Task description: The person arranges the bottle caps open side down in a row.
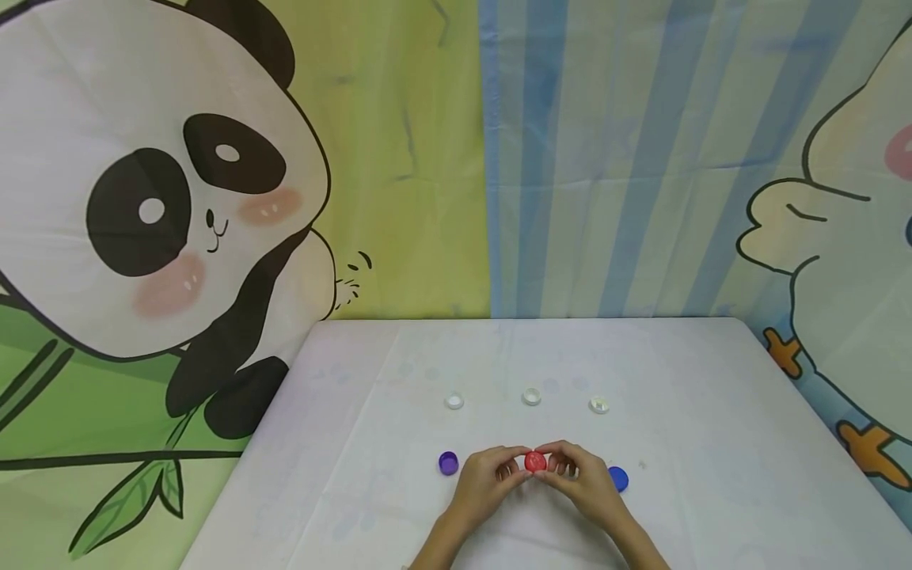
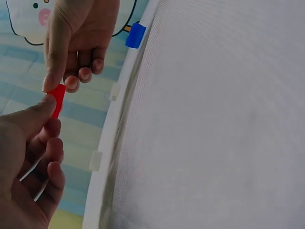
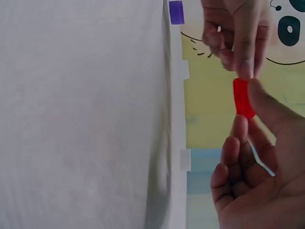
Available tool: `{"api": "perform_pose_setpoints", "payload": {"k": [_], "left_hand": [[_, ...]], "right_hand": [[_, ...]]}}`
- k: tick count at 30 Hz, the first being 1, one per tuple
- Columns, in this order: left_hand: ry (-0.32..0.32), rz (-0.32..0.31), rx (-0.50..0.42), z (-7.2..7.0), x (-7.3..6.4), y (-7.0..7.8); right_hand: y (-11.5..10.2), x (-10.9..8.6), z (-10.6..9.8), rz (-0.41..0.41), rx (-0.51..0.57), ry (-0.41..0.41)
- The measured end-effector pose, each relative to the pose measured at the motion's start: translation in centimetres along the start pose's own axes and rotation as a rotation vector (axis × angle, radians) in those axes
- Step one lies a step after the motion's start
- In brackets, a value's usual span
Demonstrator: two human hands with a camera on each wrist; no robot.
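A small round red cap [image 1: 535, 461] is held up over the near part of the table, between both hands. My left hand [image 1: 486, 477] pinches its left edge with thumb and fingertips. From the other side my right hand [image 1: 584, 481] pinches the right edge the same way. In the left wrist view the red cap [image 2: 58, 101] appears edge-on, thin and short-sided, between the two thumbs. The right wrist view also has the red cap [image 3: 243, 98] from its side, with the remaining fingers of both hands loosely curled.
A purple cap [image 1: 448, 463], hollow side showing, lies left of the hands. Just beyond the right hand is a blue cap [image 1: 618, 478]. Three small whitish round pieces [image 1: 531, 397] form a row farther back on the white-covered table [image 1: 385, 522]. Printed cloth hangs behind.
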State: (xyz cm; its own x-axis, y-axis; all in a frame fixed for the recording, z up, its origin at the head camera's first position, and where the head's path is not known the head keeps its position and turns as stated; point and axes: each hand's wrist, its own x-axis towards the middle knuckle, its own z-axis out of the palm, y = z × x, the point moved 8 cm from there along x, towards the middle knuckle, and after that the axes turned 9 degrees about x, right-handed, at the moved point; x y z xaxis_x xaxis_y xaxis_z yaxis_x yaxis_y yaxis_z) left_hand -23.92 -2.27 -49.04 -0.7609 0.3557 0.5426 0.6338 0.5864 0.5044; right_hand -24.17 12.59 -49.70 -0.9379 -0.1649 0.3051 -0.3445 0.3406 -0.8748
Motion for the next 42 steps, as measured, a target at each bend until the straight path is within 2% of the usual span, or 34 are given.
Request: {"api": "perform_pose_setpoints", "payload": {"k": [9, 14, 22, 31, 38, 42], "left_hand": [[-0.096, -0.080, 0.006, 1.8, -0.8, -1.8], [-0.104, -0.078, 0.060, 2.4, -1.0, -2.4], [-0.127, -0.092, 0.137, 2.6, -1.2, -2.5], [-0.168, -0.086, 0.237, 3.1, -1.1, -2.6], [-0.163, -0.062, 0.283, 3.2, -1.2, -2.5], [-0.154, -0.055, 0.291, 3.1, -1.4, -2.5]], "right_hand": [[2.6, 0.0, 1.2, 0.079, -0.017, -0.079], [3.4, -0.2, 1.6, 0.102, -0.010, -0.085], [4.1, -0.4, 1.9, 0.125, -0.072, -0.072], [4.1, -0.4, 1.8, 0.103, -0.120, -0.062], [3.9, -0.5, 1.9, 0.063, -0.140, -0.057], [3.9, -0.6, 2.2, 0.051, -0.134, -0.081]]}}
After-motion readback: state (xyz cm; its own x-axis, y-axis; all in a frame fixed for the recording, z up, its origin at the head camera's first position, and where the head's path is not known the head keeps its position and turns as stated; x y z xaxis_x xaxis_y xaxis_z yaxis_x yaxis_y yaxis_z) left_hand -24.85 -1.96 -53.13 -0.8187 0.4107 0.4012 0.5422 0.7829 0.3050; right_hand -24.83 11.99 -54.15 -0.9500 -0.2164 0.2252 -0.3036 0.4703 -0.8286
